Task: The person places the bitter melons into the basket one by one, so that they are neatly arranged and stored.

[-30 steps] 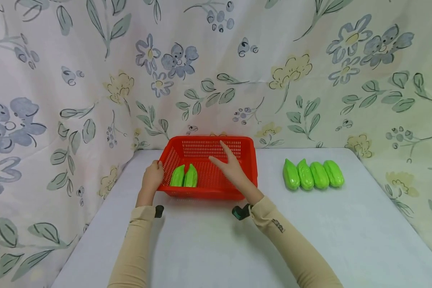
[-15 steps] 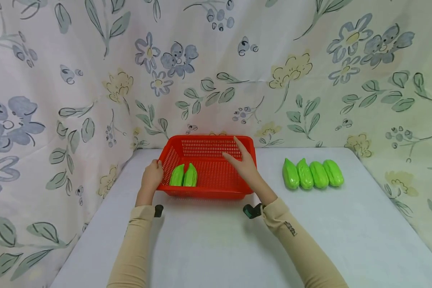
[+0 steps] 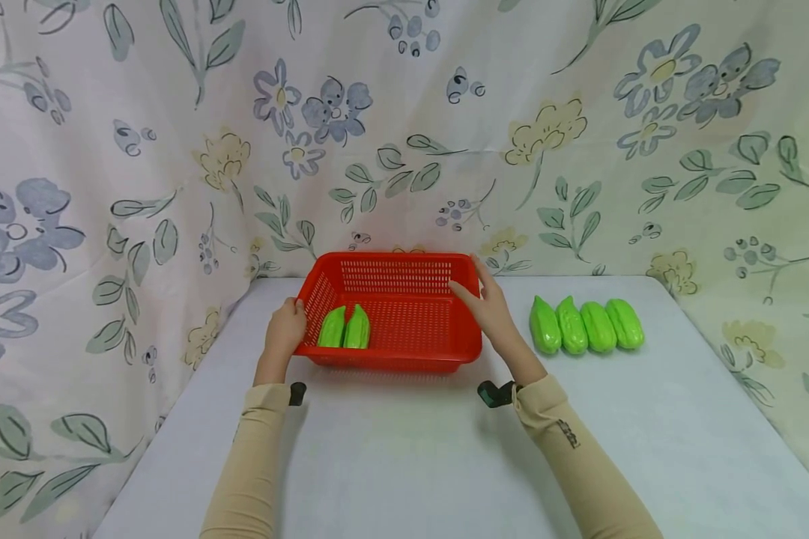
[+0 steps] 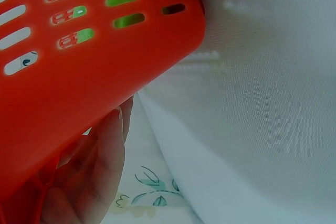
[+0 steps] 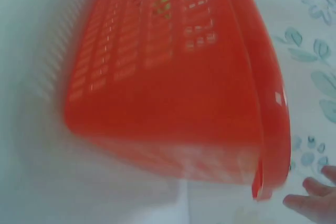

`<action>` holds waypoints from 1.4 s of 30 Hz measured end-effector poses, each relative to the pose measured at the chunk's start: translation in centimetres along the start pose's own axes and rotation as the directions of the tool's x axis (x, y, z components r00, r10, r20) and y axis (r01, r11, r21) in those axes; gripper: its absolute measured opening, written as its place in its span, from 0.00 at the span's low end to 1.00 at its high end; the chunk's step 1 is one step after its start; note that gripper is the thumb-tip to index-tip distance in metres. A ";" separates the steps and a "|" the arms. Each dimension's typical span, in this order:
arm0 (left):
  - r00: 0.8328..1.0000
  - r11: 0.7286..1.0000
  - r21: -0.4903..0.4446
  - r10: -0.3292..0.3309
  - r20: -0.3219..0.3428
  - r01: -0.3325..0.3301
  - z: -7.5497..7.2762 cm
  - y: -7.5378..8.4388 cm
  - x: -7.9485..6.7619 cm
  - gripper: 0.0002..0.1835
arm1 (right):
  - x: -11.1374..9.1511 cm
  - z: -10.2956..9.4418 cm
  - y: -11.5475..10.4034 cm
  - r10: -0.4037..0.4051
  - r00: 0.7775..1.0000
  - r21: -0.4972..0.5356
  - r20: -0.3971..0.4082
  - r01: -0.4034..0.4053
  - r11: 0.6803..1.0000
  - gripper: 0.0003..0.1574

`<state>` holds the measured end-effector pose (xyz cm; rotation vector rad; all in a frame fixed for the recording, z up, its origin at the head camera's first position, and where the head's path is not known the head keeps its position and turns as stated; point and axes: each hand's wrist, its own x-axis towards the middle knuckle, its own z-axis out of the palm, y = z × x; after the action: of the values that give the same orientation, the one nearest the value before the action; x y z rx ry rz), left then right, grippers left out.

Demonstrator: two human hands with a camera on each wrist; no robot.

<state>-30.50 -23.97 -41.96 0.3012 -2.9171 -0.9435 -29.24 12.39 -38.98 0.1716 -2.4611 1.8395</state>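
A red plastic basket (image 3: pixel 384 361) with slotted walls stands on the white table in the head view. Two glossy green ridged fruits (image 3: pixel 357 328), perhaps star fruits, lie side by side in its left part. My left hand (image 3: pixel 286 329) grips the left rim; in the left wrist view its fingers (image 4: pixel 107 156) curl under that edge. Beside the right rim, my right hand (image 3: pixel 497 311) has its fingers spread and thumb apart, holding nothing. In the blurred right wrist view, those fingertips (image 5: pixel 315 198) appear just past the basket's rim (image 5: pixel 275 124), apart from it.
Several more green ridged fruits (image 3: pixel 587 327) lie in a row on the table (image 3: pixel 404 449) to the right of the basket. A floral curtain (image 3: pixel 404 112) hangs behind the table and along its sides.
My right hand has moved rightward, from above the inside of the basket to its right rim. The left hand keeps its grip, and the basket has stayed nearly in place.
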 end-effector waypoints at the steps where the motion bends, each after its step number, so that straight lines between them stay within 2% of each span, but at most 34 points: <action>1: 1.000 1.000 -0.001 0.001 0.001 -0.001 0.0 0.0 0.0 0.27 | 0.0 -0.3 0.1 0.002 1.000 -0.001 -0.007 -0.002 1.000 0.47; 11: 1.000 1.000 0.008 -0.002 0.006 0.002 0.1 0.1 0.1 0.28 | 0.1 -2.9 1.9 0.024 0.995 -0.022 -0.094 -0.026 0.999 0.47; 25: 1.000 1.000 0.000 -0.013 0.021 0.013 0.0 0.1 0.1 0.28 | -0.3 -6.6 4.9 0.074 0.983 -0.064 -0.167 -0.086 0.994 0.48; 33: 0.999 1.000 0.000 -0.017 0.028 0.017 0.0 0.1 0.1 0.28 | -0.9 -8.3 6.9 0.155 0.972 -0.093 -0.177 -0.173 0.981 0.51; 42: 0.999 1.000 -0.001 -0.019 0.035 0.019 0.0 0.1 0.3 0.28 | -1.5 -9.3 8.9 0.164 0.969 -0.097 -0.184 -0.184 0.978 0.51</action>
<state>-30.82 -24.01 -41.90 0.3158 -2.9500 -0.9635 -29.01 23.84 -44.98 -0.2102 -2.5167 1.6850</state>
